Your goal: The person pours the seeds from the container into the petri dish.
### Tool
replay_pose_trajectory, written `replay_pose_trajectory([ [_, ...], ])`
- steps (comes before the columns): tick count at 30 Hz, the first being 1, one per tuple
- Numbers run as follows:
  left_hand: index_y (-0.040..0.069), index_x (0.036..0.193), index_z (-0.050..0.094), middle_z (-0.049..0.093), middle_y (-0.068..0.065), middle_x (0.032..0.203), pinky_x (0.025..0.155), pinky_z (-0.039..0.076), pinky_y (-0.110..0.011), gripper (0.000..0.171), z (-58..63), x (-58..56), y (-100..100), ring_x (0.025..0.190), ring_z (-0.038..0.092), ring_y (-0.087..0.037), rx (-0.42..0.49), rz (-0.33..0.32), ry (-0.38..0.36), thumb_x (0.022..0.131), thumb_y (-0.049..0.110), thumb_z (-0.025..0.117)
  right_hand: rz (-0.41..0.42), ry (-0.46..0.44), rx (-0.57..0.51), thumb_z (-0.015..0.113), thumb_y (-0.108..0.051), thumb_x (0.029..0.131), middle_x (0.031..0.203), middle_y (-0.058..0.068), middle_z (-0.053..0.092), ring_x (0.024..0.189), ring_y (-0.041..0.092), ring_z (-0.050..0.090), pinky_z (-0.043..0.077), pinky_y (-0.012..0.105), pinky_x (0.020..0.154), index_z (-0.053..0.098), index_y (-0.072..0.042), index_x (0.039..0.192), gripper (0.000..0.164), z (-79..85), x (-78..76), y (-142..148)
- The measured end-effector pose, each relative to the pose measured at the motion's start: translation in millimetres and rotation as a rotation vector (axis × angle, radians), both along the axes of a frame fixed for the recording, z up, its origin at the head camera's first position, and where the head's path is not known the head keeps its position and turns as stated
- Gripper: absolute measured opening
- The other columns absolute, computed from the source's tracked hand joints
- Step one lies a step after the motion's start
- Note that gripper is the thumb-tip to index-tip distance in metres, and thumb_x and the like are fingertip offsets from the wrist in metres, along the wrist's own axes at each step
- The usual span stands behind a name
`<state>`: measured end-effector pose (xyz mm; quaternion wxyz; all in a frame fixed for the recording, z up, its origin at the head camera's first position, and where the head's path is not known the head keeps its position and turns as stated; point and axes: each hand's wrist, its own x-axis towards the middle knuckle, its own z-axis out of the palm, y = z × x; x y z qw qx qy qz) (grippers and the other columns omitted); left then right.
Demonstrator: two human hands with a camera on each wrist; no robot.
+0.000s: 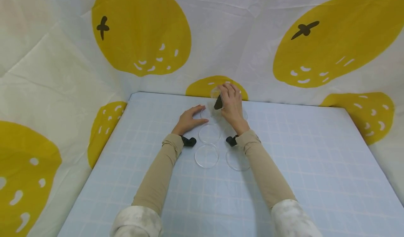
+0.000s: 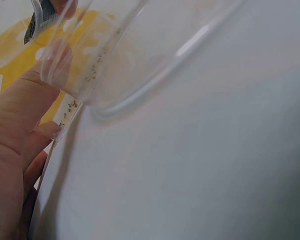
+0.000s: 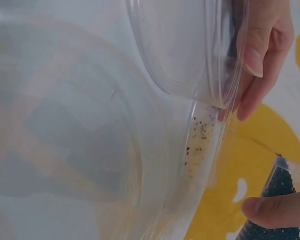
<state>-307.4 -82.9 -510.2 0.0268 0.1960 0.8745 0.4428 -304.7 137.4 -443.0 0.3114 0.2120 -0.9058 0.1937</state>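
My right hand [image 1: 231,103] grips a clear container [image 1: 213,93], tilted above the far part of the table, with its fingers over the top. Dark grains [image 1: 218,102] have gathered on one side of it. In the right wrist view, my right thumb [image 3: 262,210] presses against its wall beside the grains. Lower and to the left, my left hand [image 1: 190,119] holds a clear round dish [image 1: 201,116] between spread thumb and fingers. A few scattered grains [image 3: 200,135] show through clear plastic near the left fingertips. Another clear dish [image 1: 247,116] is partly hidden behind my right wrist.
Nearer to me lie clear round dishes: one [image 1: 199,134] just below the left hand, one [image 1: 206,168] in front of it, and one [image 1: 233,169] partly under the right forearm. The pale blue table [image 1: 315,166] meets a fruit-printed cloth wall [image 1: 233,47] behind.
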Motion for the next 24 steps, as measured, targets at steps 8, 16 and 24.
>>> replay_pose_trajectory([
  [8, 0.023, 0.136, 0.051, 0.041, -0.001, 0.146, 0.113, 0.024, -0.038, 0.071, 0.0, -0.4, -0.2, 0.136, 0.032, -0.012, 0.016, 0.001, -0.009, 0.075, 0.053, 0.072, -0.003, -0.01, -0.003, 0.058, 0.023, 0.059, 0.139, 0.01, 0.037, 0.133, 0.032, 0.025, 0.036, 0.056, 0.095, 0.04, -0.016, 0.136, 0.088, 0.2, -0.4, 1.8],
  [16, 0.023, 0.136, 0.051, 0.04, 0.0, 0.146, 0.114, 0.023, -0.039, 0.071, 0.8, 0.3, 0.3, 0.136, 0.032, -0.014, 0.012, 0.001, -0.003, 0.076, 0.052, 0.073, -0.013, -0.015, -0.009, 0.056, 0.023, 0.056, 0.141, 0.012, 0.037, 0.132, 0.034, 0.026, 0.035, 0.056, 0.098, 0.041, -0.015, 0.135, 0.089, -2.2, -1.7, 5.4],
  [24, 0.025, 0.137, 0.05, 0.04, 0.002, 0.147, 0.114, 0.022, -0.039, 0.069, 0.0, 0.0, 0.2, 0.136, 0.031, -0.012, 0.008, 0.007, -0.015, 0.077, 0.049, 0.073, -0.03, -0.016, -0.015, 0.053, 0.025, 0.057, 0.14, 0.011, 0.037, 0.13, 0.035, 0.027, 0.035, 0.056, 0.097, 0.04, -0.015, 0.135, 0.089, -0.1, -2.8, 8.4],
])
